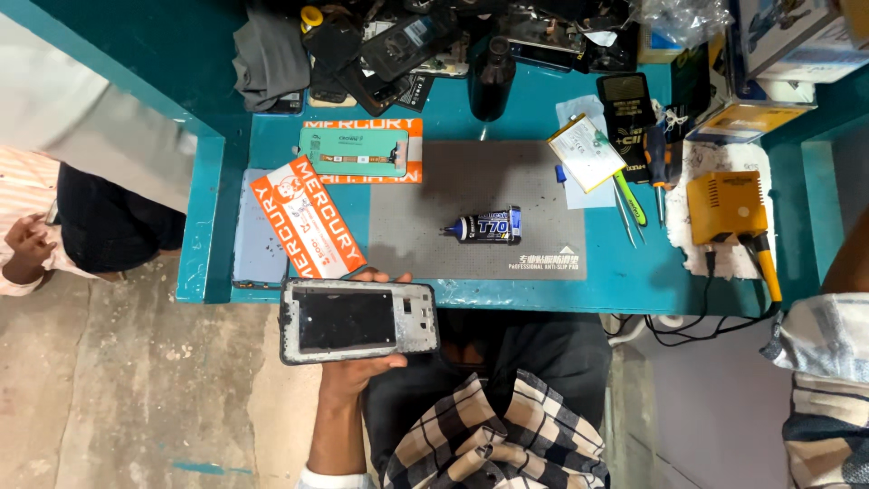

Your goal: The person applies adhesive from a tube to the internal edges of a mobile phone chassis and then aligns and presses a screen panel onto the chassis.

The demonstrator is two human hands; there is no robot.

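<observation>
My left hand (348,373) holds a phone frame with a dark screen (358,320) flat from beneath, just in front of the near edge of the teal workbench (634,281). Fingertips show above the phone's top edge and the thumb lies under its lower edge. My right hand is out of sight. On the bench, a grey mat (534,195) carries a small black glue tube with a blue cap (484,226) lying on its side. An orange and white packet (308,217) lies just beyond the phone.
A teal display part (353,151) rests on a second orange packet. A flat battery (587,151), black meter (625,109), tweezers (625,213), screwdriver (659,172) and yellow soldering station (724,206) lie right. Phone parts (398,50) pile up behind. Other people's sleeves (819,362) and hand (27,244) flank me.
</observation>
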